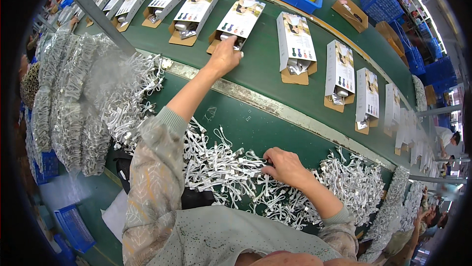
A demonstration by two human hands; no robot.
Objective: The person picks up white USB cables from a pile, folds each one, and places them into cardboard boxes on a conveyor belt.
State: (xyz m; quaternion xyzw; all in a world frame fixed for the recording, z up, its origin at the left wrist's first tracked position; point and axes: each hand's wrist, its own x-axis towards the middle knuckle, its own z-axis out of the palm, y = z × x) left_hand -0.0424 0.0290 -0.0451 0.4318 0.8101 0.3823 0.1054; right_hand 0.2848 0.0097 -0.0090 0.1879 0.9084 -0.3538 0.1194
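White printed carton (244,14), open end toward the wearer, is set at upper centre on the green conveyor belt (260,76). Its mouth is reached by the left hand (225,59) — fingertips partly hidden, clamping can't be told. Right hand (286,167), at centre, is held at the white cable pile (221,170), thumb and forefinger parted. Step in hand: probably carton loading — next move calls for one cable to be teased free.

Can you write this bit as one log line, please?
left hand: at open end of box | right hand: at white cables | more boxes: on green belt
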